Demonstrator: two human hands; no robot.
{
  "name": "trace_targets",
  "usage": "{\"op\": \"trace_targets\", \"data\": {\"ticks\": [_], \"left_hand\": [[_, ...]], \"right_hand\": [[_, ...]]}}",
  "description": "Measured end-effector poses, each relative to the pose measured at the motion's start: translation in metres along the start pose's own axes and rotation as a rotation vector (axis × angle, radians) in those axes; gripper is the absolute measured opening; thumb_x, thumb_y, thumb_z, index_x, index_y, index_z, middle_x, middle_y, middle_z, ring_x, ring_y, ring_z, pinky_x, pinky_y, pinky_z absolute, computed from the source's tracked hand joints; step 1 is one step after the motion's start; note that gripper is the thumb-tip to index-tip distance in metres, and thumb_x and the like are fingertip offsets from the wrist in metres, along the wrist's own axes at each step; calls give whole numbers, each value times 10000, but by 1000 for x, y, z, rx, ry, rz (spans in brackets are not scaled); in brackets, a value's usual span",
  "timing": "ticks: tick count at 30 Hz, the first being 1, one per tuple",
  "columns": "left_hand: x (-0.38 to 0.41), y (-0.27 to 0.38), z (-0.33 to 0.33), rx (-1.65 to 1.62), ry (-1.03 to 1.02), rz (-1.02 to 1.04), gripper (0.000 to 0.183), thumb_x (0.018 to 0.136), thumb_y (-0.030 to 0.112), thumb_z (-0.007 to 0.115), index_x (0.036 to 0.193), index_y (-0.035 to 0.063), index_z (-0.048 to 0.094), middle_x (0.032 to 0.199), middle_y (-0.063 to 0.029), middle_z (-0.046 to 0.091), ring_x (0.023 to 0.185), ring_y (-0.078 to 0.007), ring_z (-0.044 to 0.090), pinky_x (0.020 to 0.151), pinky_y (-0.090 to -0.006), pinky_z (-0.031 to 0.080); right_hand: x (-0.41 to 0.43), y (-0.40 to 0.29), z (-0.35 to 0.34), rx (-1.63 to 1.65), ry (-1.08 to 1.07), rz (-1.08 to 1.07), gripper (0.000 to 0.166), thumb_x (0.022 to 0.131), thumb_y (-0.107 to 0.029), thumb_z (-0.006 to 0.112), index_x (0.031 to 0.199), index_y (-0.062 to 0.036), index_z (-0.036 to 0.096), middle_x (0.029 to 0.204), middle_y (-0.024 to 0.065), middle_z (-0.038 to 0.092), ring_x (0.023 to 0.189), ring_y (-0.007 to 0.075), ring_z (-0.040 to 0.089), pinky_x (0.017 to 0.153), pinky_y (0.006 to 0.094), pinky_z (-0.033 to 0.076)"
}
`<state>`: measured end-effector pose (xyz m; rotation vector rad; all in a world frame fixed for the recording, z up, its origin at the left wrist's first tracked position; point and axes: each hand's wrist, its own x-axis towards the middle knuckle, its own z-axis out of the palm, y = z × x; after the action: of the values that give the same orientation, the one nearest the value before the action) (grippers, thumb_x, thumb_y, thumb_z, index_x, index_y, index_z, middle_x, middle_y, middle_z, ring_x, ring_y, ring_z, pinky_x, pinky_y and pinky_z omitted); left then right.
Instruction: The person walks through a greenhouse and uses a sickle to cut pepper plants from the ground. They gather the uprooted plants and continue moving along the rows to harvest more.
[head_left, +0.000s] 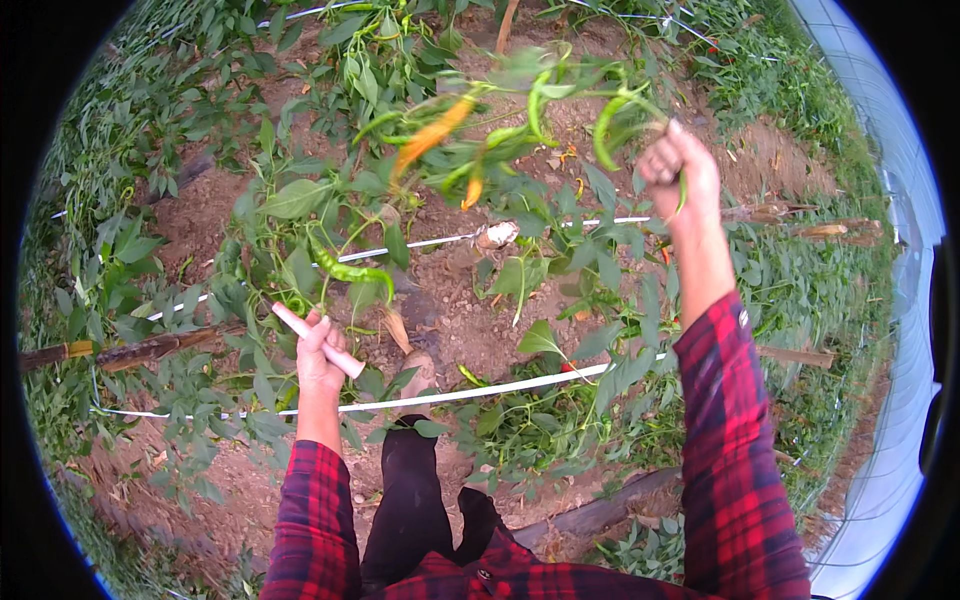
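My right hand (679, 169) is raised at the upper right, closed around the stem end of a pepper branch (517, 127). That branch stretches to the left, blurred, with green chili peppers (610, 131) and an orange chili pepper (435, 136) hanging on it. At the lower left, my left hand (321, 360) grips a pale pink handle-like object (319, 340); whether it has a blade cannot be seen. Just above that hand, a curved green chili pepper (349, 270) hangs on a leafy pepper plant (296, 202).
A white strap (480, 391) runs across the row in front of my legs, and a thinner white line (412, 244) lies beyond it. Wooden stakes (154, 347) stand among the plants. Plastic sheeting (892, 150) borders the right side. Fallen peppers dot the soil (450, 315).
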<state>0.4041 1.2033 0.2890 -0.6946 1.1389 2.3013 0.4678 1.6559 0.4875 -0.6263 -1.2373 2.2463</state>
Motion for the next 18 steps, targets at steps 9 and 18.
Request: {"op": "trace_targets", "data": {"ticks": [9, 18], "left_hand": [[4, -2, 13, 34, -20, -24, 366, 765, 13, 583, 1099, 56, 440, 632, 6, 423, 515, -100, 419, 450, -233, 357], [11, -4, 12, 114, 37, -31, 462, 782, 22, 570, 1193, 36, 358, 717, -60, 486, 571, -128, 473, 491, -232, 416]], "right_hand": [[58, -151, -28, -108, 43, -105, 170, 926, -135, 427, 856, 12, 475, 500, -57, 243, 447, 80, 250, 481, 238, 237], [-19, -58, -2, -184, -38, 137, 127, 856, -170, 556, 799, -78, 490, 610, -10, 467, 551, 125, 479, 544, 280, 427]]}}
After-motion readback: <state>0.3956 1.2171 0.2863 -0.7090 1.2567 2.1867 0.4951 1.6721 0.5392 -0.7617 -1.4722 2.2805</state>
